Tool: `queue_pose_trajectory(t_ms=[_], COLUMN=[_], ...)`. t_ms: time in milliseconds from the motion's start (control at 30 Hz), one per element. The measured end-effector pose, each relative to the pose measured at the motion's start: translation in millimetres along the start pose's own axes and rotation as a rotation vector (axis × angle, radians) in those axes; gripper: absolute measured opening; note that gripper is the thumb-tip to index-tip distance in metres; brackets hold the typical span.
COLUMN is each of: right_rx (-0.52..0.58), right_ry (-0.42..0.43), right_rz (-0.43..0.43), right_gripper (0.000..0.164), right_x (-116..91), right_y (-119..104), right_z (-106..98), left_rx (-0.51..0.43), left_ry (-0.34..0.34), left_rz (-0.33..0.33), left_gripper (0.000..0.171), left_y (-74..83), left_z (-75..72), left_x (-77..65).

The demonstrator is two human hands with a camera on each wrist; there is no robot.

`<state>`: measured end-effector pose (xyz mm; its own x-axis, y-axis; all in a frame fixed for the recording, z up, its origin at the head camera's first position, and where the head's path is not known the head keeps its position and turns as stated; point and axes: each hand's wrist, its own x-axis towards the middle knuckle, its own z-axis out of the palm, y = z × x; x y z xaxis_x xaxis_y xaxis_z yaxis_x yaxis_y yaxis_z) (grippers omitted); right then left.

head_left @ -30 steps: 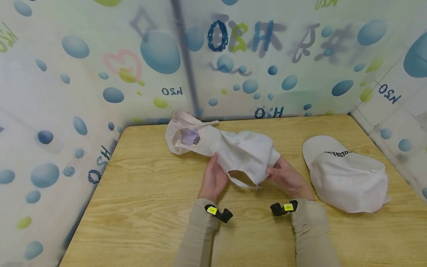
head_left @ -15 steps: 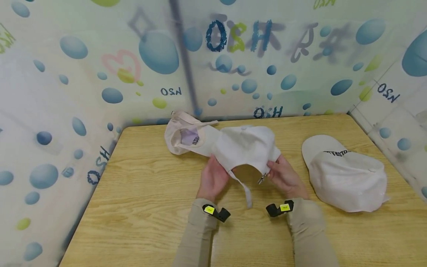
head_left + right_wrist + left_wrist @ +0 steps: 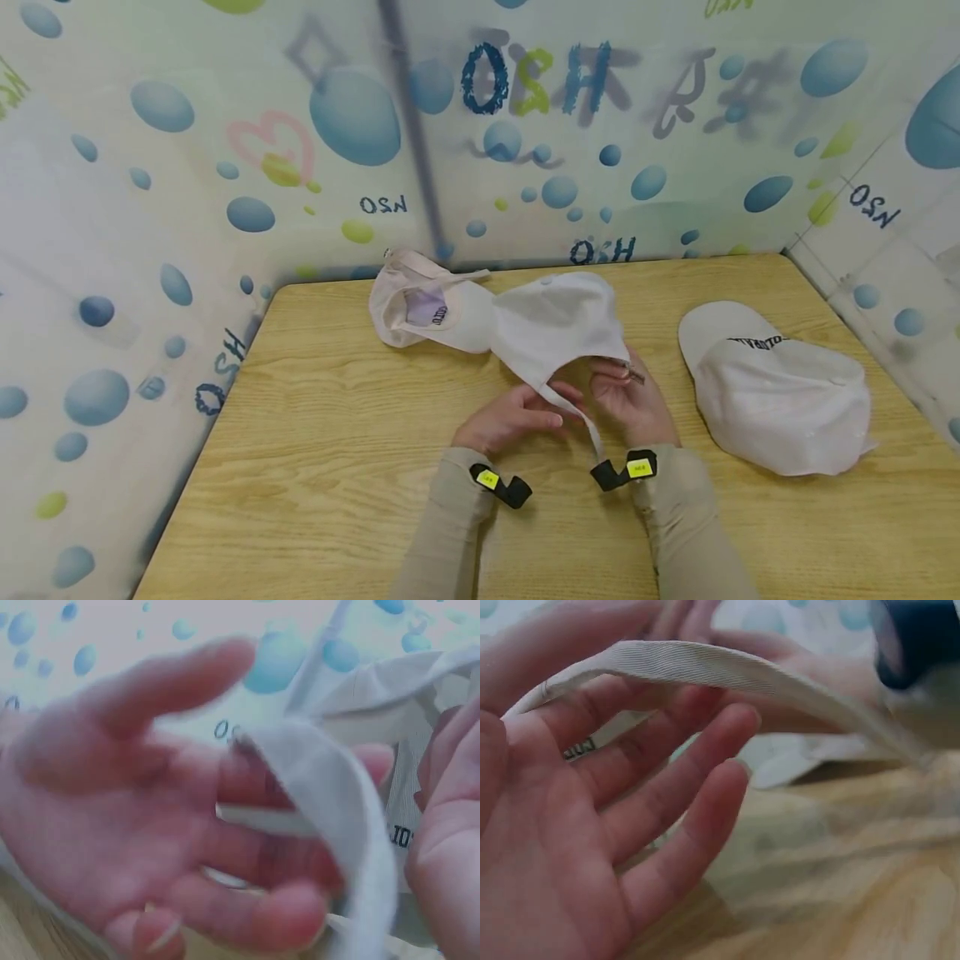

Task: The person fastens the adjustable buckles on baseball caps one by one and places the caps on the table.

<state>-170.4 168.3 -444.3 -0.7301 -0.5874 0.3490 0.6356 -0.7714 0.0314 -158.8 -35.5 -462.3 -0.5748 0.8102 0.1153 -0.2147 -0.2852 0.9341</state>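
Observation:
A white cap point(image 3: 562, 321) is held over the table, crown up, with its rear opening toward me. My right hand point(image 3: 637, 404) grips its edge by the metal buckle point(image 3: 636, 375); part of this hand point(image 3: 454, 847) shows at the right wrist view's edge. From the opening's left side hangs the loose strap point(image 3: 573, 408). My left hand point(image 3: 510, 421) is just below the opening, fingers loosely spread. In the left wrist view the strap point(image 3: 697, 664) runs across that hand's upper fingers point(image 3: 667, 802), without a visible pinch.
A pale cap point(image 3: 465, 317) lies on its side at the table's back left, its brim meeting the held cap. To the right sits another white cap point(image 3: 787, 400) with dark lettering. Bubble-patterned walls point(image 3: 360, 117) border the wooden table point(image 3: 322, 467).
The held cap has turned so its rear opening faces me, and its strap has come loose from the buckle. My left hand has let go of the cap's edge and moved right, beneath the strap.

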Motion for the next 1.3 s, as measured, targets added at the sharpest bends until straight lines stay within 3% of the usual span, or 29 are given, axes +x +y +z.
queue_pose_trajectory(t_ms=[100, 233, 367, 600, 733, 867, 1033, 1133, 1300], right_rx=[0.127, 0.101, 0.073, 0.041, -0.035, -0.179, -0.444, -0.556, -0.626], right_ry=[0.024, 0.026, 0.021, -0.037, -0.049, -0.044, 0.065, 0.166, 0.273], right_rz=[0.024, 0.026, 0.043, 0.061, 0.06, 0.033, -0.077, -0.159, -0.236], right_gripper=[0.03, 0.033, 0.035, 0.036, 0.031, 0.019, 0.014, 0.019, 0.021], right_x=[1.5, 4.6, 6.5, 7.3, 6.8, 6.7, 7.1, 9.4, 13.4], right_y=[1.7, 4.0, 5.2, 2.3, 0.3, 1.2, 6.5, 10.6, 14.7], right_z=[0.9, 2.3, 2.6, 0.9, 0.8, 1.1, 4.7, 8.8, 13.4], left_rx=[0.056, 0.124, 0.17, 0.135, 0.091, 0.022, -0.099, -0.159, -0.116], left_ry=[-0.002, -0.002, -0.051, -0.093, -0.039, 0.027, 0.02, 0.005, 0.008], left_rz=[-0.056, -0.058, -0.068, -0.164, -0.107, 0.0, 0.113, 0.116, 0.099], left_gripper=[0.034, 0.019, 0.013, 0.011, 0.009, 0.007, 0.005, 0.008, 0.013], left_y=[-0.3, -0.5, 0.1, 1.4, 1.7, 2.9, 10.7, 18.0, 29.4], left_z=[2.6, 5.0, 7.4, 11.3, 11.3, 10.5, 11.2, 12.3, 14.5], left_x=[1.4, 2.4, 3.3, 2.8, 1.6, -0.4, -4.9, -6.3, -4.7])
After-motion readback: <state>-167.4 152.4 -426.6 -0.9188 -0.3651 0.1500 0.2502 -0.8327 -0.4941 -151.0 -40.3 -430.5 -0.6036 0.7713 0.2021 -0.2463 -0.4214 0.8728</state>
